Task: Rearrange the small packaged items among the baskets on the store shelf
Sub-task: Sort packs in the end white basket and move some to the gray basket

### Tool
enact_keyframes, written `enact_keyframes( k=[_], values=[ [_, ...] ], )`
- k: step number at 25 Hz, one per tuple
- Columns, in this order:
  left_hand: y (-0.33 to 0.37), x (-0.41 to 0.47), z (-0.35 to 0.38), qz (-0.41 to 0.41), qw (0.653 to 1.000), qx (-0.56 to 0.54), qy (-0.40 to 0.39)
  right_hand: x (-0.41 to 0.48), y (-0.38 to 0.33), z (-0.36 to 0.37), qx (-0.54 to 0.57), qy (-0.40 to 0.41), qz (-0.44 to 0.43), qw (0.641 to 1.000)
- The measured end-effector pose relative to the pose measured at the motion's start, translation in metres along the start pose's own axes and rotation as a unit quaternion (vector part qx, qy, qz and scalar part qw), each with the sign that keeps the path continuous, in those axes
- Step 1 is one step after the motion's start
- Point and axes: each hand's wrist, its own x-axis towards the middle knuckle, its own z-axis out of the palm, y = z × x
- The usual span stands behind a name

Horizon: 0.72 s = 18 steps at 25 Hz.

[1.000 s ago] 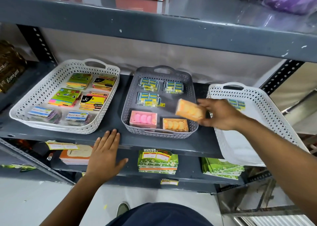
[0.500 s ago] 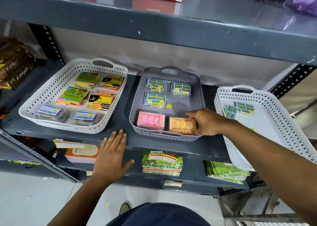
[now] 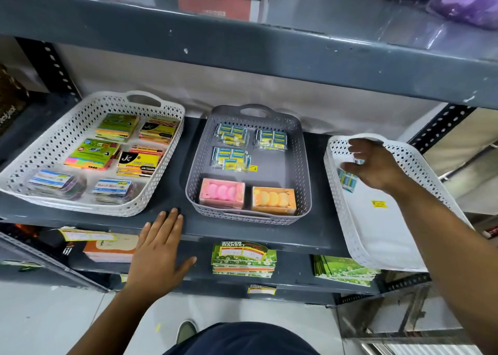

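Note:
Three baskets stand on the grey shelf. The grey basket (image 3: 304, 166) in the middle holds three blue-and-yellow packets (image 3: 231, 135) at the back, with a pink pack (image 3: 221, 193) and an orange pack (image 3: 273, 200) side by side at the front. My right hand (image 3: 377, 166) is over the far end of the right white basket (image 3: 377, 241), fingers apart and curled just above a blue packet (image 3: 347, 182) that it partly hides. My left hand (image 3: 159, 249) lies flat on the shelf's front edge, holding nothing.
The left white basket (image 3: 67, 128) is filled with sticky-note pads and card boxes. A yellow sticker (image 3: 379, 204) lies on the right basket's floor. The upper shelf (image 3: 242, 50) hangs low overhead. Green label packs (image 3: 242, 257) sit on the shelf below.
My right hand put the orange pack down in the grey basket beside the pink one, let go, and moved right over the white basket. The left hand stayed put.

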Motion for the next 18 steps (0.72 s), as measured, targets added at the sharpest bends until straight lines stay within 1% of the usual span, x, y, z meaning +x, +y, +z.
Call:
enact_keyframes(
  k=[2, 4, 6, 9, 13, 18],
  values=[
    [0.001, 0.000, 0.001, -0.004, 1.000, -0.006, 0.004, 0.002, 0.037, -0.003, 0.000, -0.024, 0.067, 0.997],
    [0.002, 0.000, 0.002, -0.010, 1.000, -0.011, 0.009, -0.003, 0.061, 0.002, -0.037, -0.068, 0.092, 0.993],
    [0.004, 0.001, 0.002, -0.017, 1.000, -0.014, 0.014, -0.005, 0.072, 0.009, -0.087, -0.098, 0.069, 0.989],
    [0.007, 0.003, 0.000, -0.027, 0.999, -0.011, 0.016, 0.001, 0.076, 0.019, -0.124, -0.101, 0.032, 0.987],
    [0.012, 0.005, -0.003, -0.047, 0.999, -0.006, 0.012, 0.017, 0.080, 0.026, -0.156, -0.104, 0.026, 0.982],
    [0.015, 0.006, -0.007, -0.054, 0.999, 0.003, 0.003, 0.035, 0.084, 0.027, -0.175, -0.161, 0.032, 0.971]
  ],
)
